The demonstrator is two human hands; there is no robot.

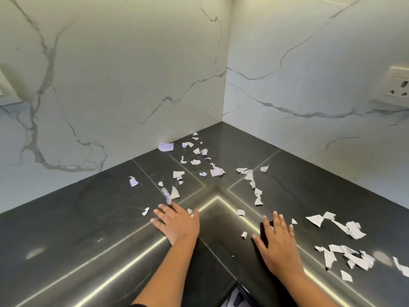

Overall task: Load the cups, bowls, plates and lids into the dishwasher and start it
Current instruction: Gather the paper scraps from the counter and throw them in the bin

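Both forearms reach over the inner corner of the dark countertop (66,218). The left hand (177,222) and right hand (276,247) are palm-down, fingers straight and spread, holding nothing, among torn paper scraps (356,230).

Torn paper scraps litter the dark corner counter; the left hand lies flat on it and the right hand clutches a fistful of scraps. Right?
Not quite: the head view shows the right hand also spread flat, fingers straight, holding nothing. The rest holds.
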